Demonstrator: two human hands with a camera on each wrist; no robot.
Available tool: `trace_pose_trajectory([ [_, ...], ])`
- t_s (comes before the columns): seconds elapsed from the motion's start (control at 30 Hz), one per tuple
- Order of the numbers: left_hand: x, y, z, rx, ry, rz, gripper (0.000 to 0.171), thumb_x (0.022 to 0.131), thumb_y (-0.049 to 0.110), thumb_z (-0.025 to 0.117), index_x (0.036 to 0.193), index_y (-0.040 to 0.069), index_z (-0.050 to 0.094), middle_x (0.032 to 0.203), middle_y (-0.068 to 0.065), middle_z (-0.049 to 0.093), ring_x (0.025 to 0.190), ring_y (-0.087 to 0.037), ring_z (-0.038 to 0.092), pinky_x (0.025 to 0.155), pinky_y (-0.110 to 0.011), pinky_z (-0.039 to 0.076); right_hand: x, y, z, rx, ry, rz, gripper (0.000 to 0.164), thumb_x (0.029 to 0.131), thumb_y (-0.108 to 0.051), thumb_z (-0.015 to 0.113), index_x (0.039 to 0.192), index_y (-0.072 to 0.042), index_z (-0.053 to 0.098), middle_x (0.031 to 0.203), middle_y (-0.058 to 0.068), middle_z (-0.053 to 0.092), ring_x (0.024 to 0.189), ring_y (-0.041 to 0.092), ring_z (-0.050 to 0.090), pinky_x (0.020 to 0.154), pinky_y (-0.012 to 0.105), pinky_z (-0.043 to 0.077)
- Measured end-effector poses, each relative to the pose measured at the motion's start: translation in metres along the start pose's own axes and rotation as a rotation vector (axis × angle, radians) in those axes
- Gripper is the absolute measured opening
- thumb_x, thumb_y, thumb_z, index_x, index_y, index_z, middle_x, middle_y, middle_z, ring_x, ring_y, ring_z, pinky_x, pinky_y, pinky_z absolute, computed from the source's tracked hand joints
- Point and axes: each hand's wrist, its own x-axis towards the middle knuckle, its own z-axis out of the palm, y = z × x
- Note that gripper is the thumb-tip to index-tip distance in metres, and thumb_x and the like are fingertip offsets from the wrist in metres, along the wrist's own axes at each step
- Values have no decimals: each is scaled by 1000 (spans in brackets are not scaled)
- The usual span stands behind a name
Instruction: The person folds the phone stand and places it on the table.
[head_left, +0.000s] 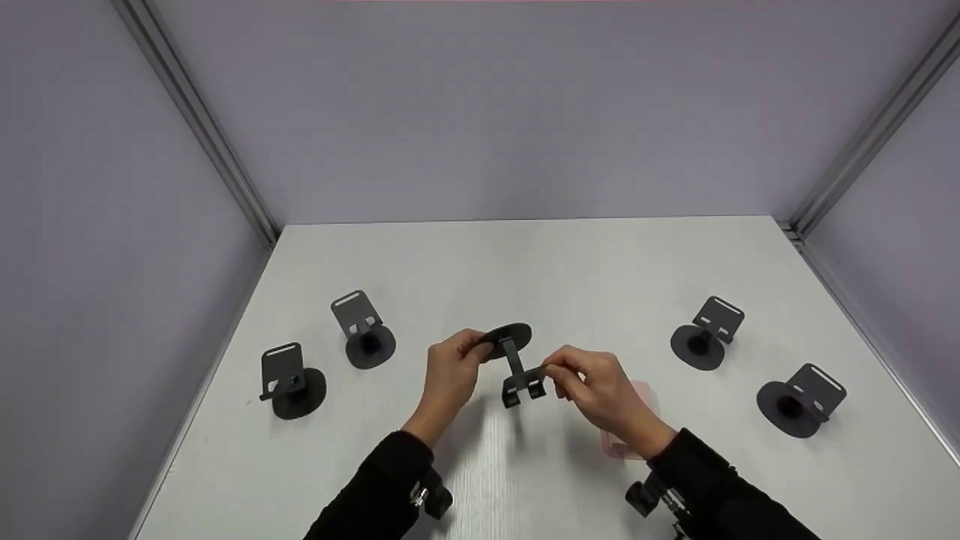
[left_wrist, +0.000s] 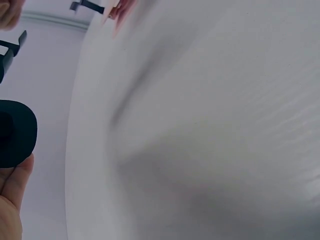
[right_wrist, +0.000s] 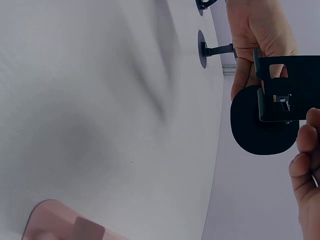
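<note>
A black phone stand (head_left: 514, 364) is held up above the table between both hands. My left hand (head_left: 452, 371) pinches the edge of its round base (right_wrist: 265, 142). At the other end, my right hand (head_left: 596, 386) grips the edge of the slotted plate (right_wrist: 300, 82) between thumb and fingers. The plate's two small hooked lips point down toward me in the head view. Below the right wrist lies a pink, phone-shaped object (head_left: 615, 448), partly covered by the forearm; its corner also shows in the right wrist view.
Two more black phone stands stand on the left of the white table (head_left: 525, 262): a rear one (head_left: 361, 330) and a nearer one (head_left: 292, 381). On the right are another two, one farther back (head_left: 705, 334) and one nearer (head_left: 801, 400). Pale walls enclose the back and sides.
</note>
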Motion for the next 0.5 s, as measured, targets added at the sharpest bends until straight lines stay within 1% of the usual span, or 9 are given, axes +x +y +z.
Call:
trace_pose_trajectory([
  [0.13, -1, 0, 0, -29, 6, 23, 5, 93, 0, 71, 90, -1, 75, 86, -11, 78, 81, -23, 77, 74, -30, 62, 0, 0, -1, -13, -3, -3, 10, 96, 1, 67, 92, -8, 70, 64, -4, 60, 55, 5, 53, 49, 15, 42],
  [0.27, -2, 0, 0, -48, 10, 42, 5, 93, 0, 71, 91, -1, 75, 88, -12, 78, 82, -24, 77, 74, -31, 62, -1, 0, -1, -15, -5, -16, 12, 96, 3, 67, 92, -8, 70, 64, -3, 59, 55, 7, 53, 50, 15, 42],
  [0.4, -3, 0, -1, -27, 10, 44, 5, 93, 1, 72, 92, 1, 76, 89, -9, 78, 83, -21, 77, 74, -28, 62, -1, 1, -1, -11, -3, -49, 14, 94, 7, 67, 93, -7, 69, 63, -1, 59, 53, 10, 54, 51, 15, 43],
  [0.5, -4, 1, -1, -17, 6, 50, 5, 93, 2, 72, 92, 3, 77, 89, -7, 78, 83, -19, 77, 74, -27, 61, -2, 1, -2, -15, 4, -59, 15, 92, 8, 68, 92, -7, 69, 62, -1, 58, 53, 9, 53, 50, 15, 42],
])
